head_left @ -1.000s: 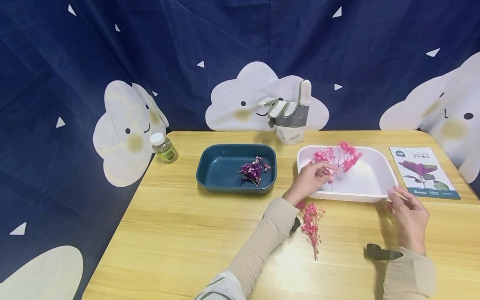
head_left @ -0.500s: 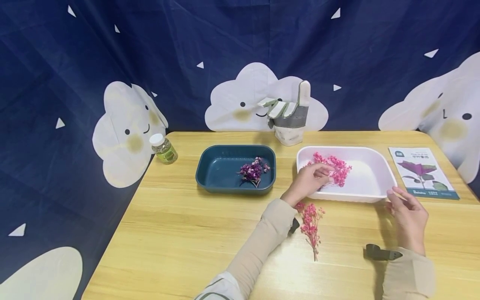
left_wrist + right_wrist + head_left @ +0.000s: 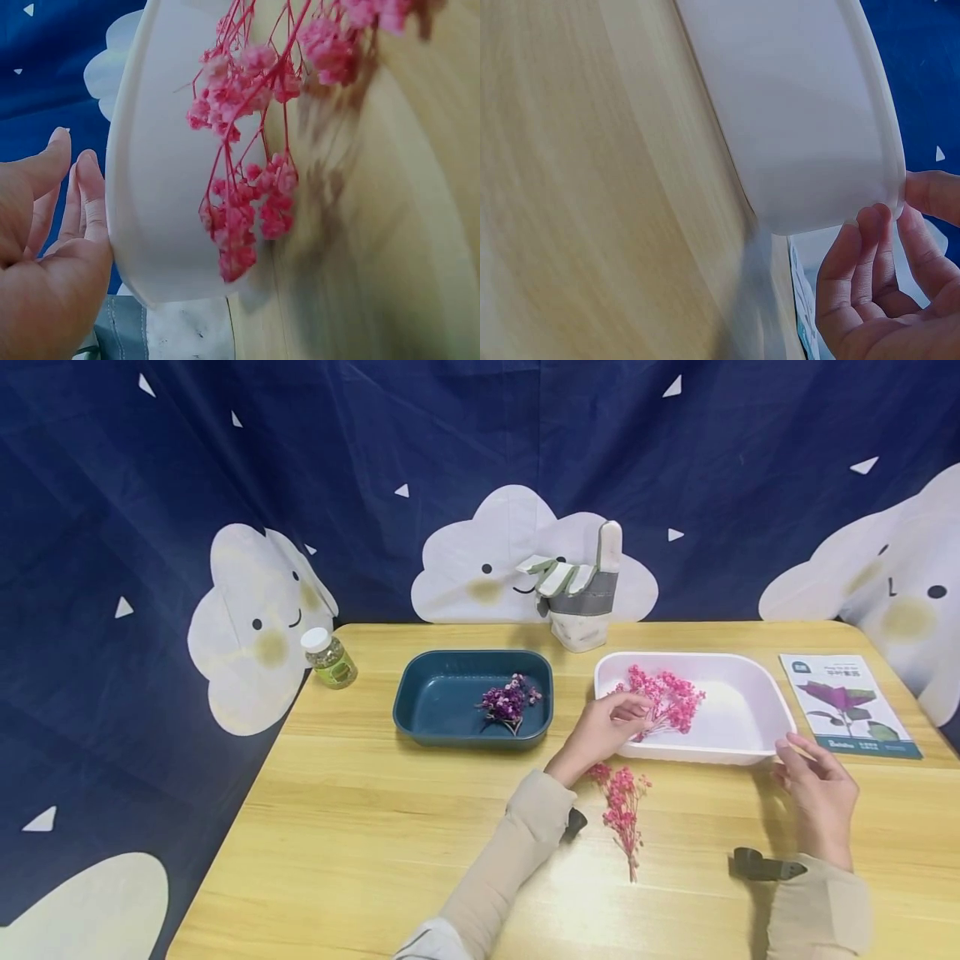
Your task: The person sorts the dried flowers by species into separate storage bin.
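My left hand (image 3: 603, 728) is over the near left rim of the white tray (image 3: 750, 710), fingers loosely bent and nothing between them. Right beside its fingertips, pink dried flowers (image 3: 671, 697) lie inside the tray. In the left wrist view, this hand (image 3: 56, 247) is at the tray's outer wall (image 3: 176, 172). My right hand (image 3: 817, 789) pinches the tray's near right corner, thumb on the rim and fingers beneath it, as the right wrist view shows of the hand (image 3: 889, 285). Another pink sprig (image 3: 624, 818) lies on the table in front of the tray.
A dark teal tray (image 3: 427, 693) with purple dried flowers (image 3: 504, 703) stands to the left. A jar with a white lid (image 3: 328, 658) is at the far left. Behind the trays stands a grey-and-white glove (image 3: 581, 589). Right of the white tray lies a plant leaflet (image 3: 847, 706).
The raised pink flowers came down into the white tray. My left hand let go of them and drew back slightly left. My right hand stayed at the tray's corner.
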Motion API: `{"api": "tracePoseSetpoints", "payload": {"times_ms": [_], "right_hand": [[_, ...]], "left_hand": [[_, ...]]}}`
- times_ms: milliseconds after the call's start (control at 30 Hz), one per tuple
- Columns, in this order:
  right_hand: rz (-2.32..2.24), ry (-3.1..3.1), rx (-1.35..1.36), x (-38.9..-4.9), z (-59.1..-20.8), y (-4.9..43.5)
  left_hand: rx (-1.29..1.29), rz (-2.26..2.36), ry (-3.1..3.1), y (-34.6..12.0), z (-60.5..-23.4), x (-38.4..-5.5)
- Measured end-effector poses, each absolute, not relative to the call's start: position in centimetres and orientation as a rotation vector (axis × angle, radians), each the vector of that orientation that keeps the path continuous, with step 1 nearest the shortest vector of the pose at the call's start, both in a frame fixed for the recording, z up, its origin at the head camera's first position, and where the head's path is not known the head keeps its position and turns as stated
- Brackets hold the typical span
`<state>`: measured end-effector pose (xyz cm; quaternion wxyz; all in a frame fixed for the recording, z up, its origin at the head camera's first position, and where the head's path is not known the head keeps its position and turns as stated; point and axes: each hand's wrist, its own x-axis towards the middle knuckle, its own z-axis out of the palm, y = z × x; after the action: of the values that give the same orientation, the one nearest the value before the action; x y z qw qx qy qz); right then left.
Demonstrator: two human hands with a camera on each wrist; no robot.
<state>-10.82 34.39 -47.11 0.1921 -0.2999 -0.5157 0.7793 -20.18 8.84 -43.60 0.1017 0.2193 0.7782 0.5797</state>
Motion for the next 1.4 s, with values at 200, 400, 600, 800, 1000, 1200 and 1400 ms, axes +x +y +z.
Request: {"api": "tracePoseSetpoints", "payload": {"times_ms": [200, 400, 600, 800, 1000, 1200, 1400], "right_hand": [[2.201, -1.388, -0.935, -10.4, -45.0, 33.0], [2.208, -1.393, -0.945, -10.3, -44.5, 32.7], [2.214, -1.394, -0.940, -10.3, -44.4, 32.8], [2.217, -1.381, -0.927, -10.3, -44.4, 32.7], [2.230, -1.371, -0.900, -10.3, -44.5, 32.7], [2.236, -1.371, -0.893, -10.2, -44.5, 32.8], [2.229, -1.382, -0.908, -10.2, -44.5, 32.8]], "left_hand": [[0.657, 1.687, 2.293, 7.8, -43.5, -19.5], [0.626, 1.708, 2.263, 6.4, -43.8, -18.6], [0.611, 1.708, 2.251, 5.4, -44.4, -17.6], [0.592, 1.706, 2.262, 4.7, -44.9, -17.0], [0.556, 1.679, 2.250, 4.0, -45.4, -16.2], [0.542, 1.648, 2.227, 3.8, -45.6, -15.7], [0.563, 1.628, 2.213, 3.8, -45.7, -15.5]]}}
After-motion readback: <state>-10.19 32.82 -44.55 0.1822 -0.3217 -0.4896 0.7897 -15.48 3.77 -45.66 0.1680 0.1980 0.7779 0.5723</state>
